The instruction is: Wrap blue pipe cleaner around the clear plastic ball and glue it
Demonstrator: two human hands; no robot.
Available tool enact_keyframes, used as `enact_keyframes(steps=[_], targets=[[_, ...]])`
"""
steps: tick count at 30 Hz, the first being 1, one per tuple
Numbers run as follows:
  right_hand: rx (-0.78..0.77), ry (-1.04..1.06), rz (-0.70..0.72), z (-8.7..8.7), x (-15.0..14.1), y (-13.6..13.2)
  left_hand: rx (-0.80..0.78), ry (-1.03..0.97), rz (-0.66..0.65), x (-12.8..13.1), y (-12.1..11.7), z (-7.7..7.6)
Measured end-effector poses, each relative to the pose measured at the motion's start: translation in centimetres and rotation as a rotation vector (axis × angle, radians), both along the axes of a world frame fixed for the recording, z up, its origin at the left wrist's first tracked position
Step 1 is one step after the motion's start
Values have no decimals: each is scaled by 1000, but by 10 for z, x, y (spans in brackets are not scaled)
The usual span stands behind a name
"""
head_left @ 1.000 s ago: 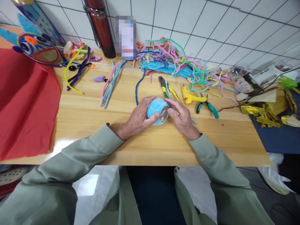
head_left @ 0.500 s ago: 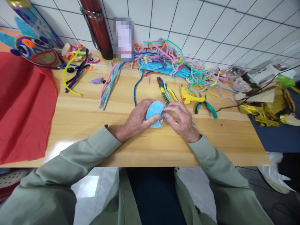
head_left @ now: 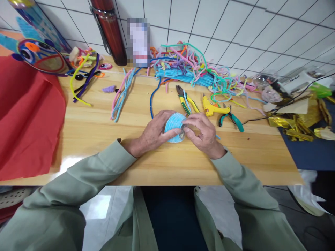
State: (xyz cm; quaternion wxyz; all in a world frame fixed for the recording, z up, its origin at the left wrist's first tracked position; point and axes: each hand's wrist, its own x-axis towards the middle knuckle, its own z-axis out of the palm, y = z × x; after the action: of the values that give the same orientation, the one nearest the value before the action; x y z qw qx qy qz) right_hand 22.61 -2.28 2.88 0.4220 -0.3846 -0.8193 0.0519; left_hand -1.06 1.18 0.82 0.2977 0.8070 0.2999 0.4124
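Note:
My left hand (head_left: 157,130) is wrapped round a rounded body coiled in light blue pipe cleaner (head_left: 173,124), its thumb lying across the front. A clear, shiny part shows at the right end of this body. My right hand (head_left: 201,132) is closed at that end, with thumb and fingertips pinched together against it. Out from behind the right hand pokes a short blue pipe cleaner end (head_left: 218,137); whether the fingers grip that strand is hidden. Just beyond the hands lie pliers with yellow and green handles (head_left: 193,104), a light blue pipe cleaner piece across them.
A yellow glue gun (head_left: 213,107) and teal-handled pliers (head_left: 235,122) lie to the right. A heap of pipe cleaners (head_left: 188,71) lies along the wall beside a red-brown flask (head_left: 110,35). Red cloth (head_left: 28,118) covers the left end; gold foil (head_left: 300,122) lies at the far right.
The whole view has shifted very slightly. Both hands keep almost the same hold on the blue coiled body, with no clear movement of their own.

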Motion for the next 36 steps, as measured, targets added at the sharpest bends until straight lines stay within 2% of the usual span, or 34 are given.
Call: enact_keyframes(steps=[18,32,36], targets=[[89,1,35,-1,-2,2,39,17,-2,1,0,-3],[-15,-26,36,1,-1,1,42,6,-15,1,0,-1],[1,-7,29,0,-2,1,48,-3,-2,2,0,-4]])
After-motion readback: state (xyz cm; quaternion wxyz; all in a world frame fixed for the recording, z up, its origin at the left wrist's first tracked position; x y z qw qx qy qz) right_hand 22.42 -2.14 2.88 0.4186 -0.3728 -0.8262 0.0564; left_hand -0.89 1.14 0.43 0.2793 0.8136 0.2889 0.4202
